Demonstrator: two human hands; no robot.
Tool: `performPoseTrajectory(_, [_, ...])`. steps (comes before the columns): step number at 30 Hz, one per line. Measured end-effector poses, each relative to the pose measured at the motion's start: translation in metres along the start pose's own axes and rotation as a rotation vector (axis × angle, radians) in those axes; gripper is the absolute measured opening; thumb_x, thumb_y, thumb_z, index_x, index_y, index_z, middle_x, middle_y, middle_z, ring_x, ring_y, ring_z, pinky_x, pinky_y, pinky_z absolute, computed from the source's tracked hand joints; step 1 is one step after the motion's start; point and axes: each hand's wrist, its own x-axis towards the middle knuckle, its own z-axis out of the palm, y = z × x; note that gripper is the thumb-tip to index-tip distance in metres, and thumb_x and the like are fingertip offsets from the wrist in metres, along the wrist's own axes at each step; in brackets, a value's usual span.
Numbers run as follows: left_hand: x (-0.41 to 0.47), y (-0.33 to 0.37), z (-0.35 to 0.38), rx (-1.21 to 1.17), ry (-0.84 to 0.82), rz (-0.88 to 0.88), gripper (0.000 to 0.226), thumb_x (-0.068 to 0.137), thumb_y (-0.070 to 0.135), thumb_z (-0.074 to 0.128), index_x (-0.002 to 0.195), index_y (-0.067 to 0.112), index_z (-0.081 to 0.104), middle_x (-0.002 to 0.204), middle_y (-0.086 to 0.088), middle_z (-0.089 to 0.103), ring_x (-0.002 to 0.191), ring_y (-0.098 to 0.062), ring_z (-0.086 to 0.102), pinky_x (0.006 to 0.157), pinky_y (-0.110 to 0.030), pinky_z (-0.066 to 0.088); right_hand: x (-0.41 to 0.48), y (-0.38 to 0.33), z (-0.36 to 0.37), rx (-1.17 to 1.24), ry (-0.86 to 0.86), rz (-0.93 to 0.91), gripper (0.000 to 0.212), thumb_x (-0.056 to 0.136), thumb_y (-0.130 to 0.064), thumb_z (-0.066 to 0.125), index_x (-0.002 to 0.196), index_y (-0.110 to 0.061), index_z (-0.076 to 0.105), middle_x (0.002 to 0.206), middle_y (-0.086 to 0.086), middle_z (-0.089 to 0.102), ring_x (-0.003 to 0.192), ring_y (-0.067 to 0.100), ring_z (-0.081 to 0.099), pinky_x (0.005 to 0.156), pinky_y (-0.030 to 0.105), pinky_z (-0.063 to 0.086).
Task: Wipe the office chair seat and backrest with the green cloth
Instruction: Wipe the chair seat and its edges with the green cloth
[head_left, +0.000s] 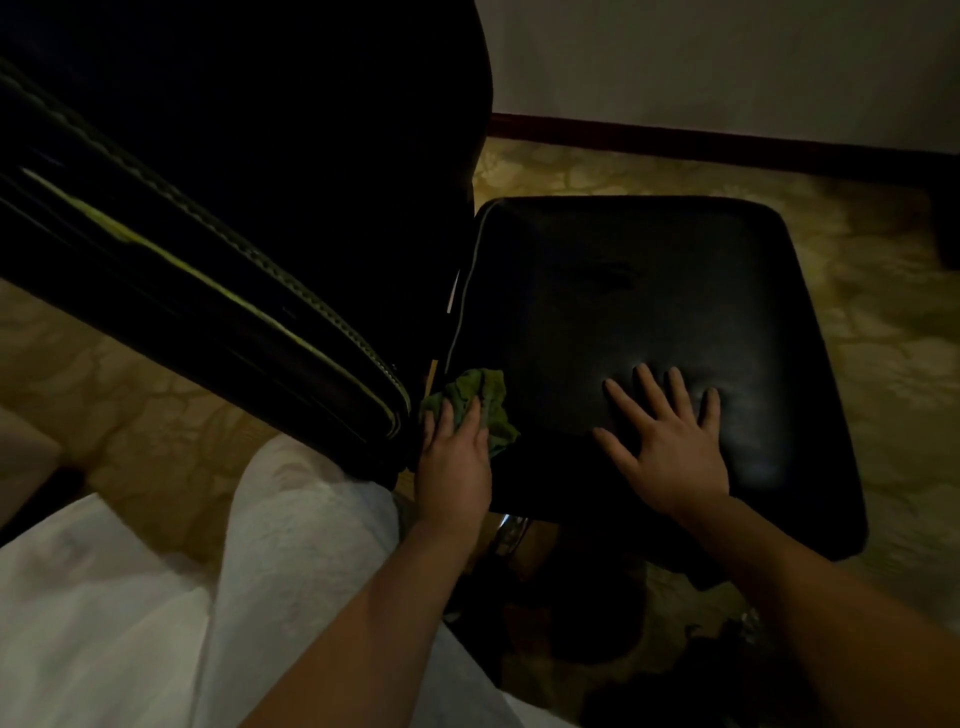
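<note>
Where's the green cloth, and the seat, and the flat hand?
green cloth (488, 388), head view, its crumpled middle.
seat (649, 291), head view, bare top.
right hand (670, 444), head view, back of hand.

- Your left hand (454, 457) lay on the cloth (496, 415), at the corner of the seat (649, 291) next to the backrest (234, 208).
- Just left of that grip stood the backrest.
- Right of the grip, apart from the cloth, your right hand (670, 447) rested flat on the seat.
- Beyond the grip, the seat ran towards the wall (727, 62).
</note>
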Motion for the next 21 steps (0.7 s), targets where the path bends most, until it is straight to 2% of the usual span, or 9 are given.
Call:
performPoseTrajectory(9, [0.035, 0.002, -0.004, -0.039, -0.038, 0.059, 0.046, 0.109, 0.030, 0.036, 0.154, 0.026, 0.035, 0.165, -0.014, 0.021, 0.154, -0.034, 0.009, 0.122, -0.041, 0.017, 0.003, -0.002, -0.009, 0.034, -0.022, -0.059, 0.080, 0.083, -0.081, 0.006, 0.154, -0.044, 0.012, 0.166, -0.003, 0.002, 0.152, 0.027, -0.007, 0.115, 0.063, -0.010])
performPoseTrajectory(15, [0.036, -0.002, -0.003, -0.008, -0.012, 0.074, 0.046, 0.108, 0.031, 0.037, 0.154, 0.029, 0.035, 0.165, -0.011, 0.021, 0.154, -0.033, 0.009, 0.122, -0.040, 0.018, 0.056, -0.031, -0.019, 0.062, -0.033, -0.178, 0.071, 0.091, -0.075, 0.015, 0.154, -0.042, 0.013, 0.166, -0.002, -0.001, 0.152, 0.026, -0.009, 0.115, 0.064, -0.012])
performPoseTrajectory(21, [0.012, -0.001, 0.004, -0.022, -0.010, 0.026, 0.048, 0.109, 0.032, 0.031, 0.157, 0.030, 0.028, 0.168, -0.006, 0.014, 0.155, -0.026, 0.002, 0.123, -0.034, 0.011, 0.076, -0.045, 0.004, 0.012, 0.005, -0.128, 0.072, 0.090, -0.076, 0.007, 0.154, -0.042, 0.007, 0.166, -0.003, -0.001, 0.152, 0.027, -0.009, 0.115, 0.064, -0.011])
